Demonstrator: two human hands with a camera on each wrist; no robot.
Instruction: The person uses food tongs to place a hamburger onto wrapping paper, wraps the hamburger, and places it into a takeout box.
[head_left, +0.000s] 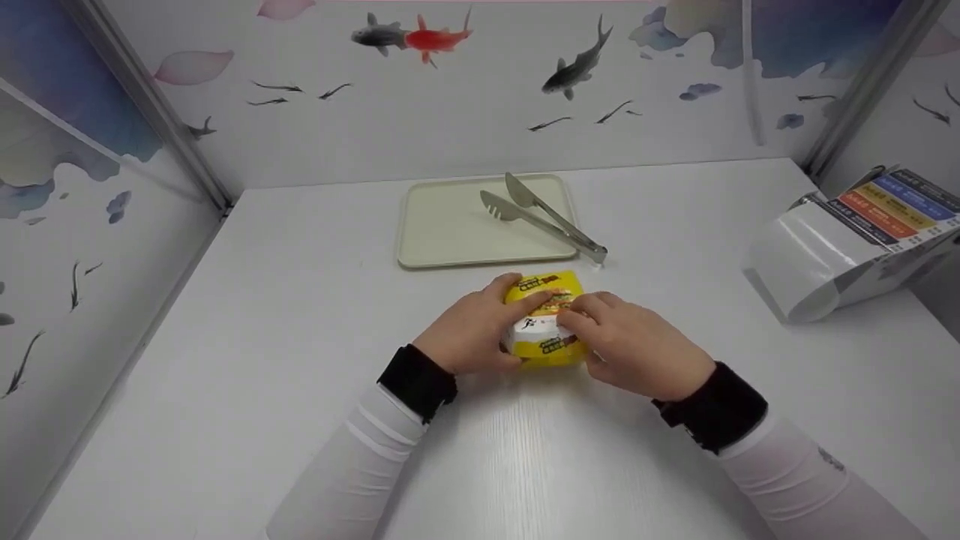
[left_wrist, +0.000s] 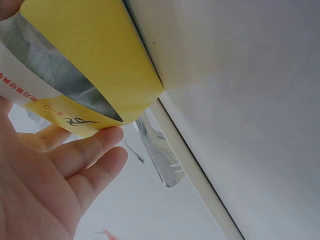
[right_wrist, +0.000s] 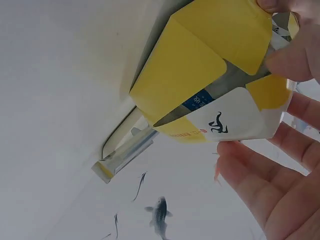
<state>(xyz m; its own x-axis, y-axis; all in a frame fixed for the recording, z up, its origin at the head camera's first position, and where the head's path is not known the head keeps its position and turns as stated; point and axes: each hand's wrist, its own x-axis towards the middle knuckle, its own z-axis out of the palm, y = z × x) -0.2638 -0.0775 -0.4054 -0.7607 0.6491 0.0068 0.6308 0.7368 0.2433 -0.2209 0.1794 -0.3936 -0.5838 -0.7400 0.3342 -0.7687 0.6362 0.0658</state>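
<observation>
A small yellow and white cardboard burger box (head_left: 549, 346) sits on the white table in front of the person, with a burger picture on its top. The left hand (head_left: 476, 330) grips its left side, with fingers spread over the top and the thumb low at the front. On the right side, the right hand (head_left: 641, 349) holds the box, fingers bent onto the lid and thumb near its front corner. Both wrist views show gaps between the box's panels. Greyish wrapping shows through them, with a blue printed patch (right_wrist: 197, 100) in the right wrist view.
Behind the box lies a cream tray (head_left: 450, 229). Metal tongs (head_left: 551, 217) rest across it, their handle end reaching past its front right edge. At the right stands a glossy white holder (head_left: 810, 259) with colour-striped packaging (head_left: 889, 202). Fish-patterned panels (head_left: 480, 105) enclose the table.
</observation>
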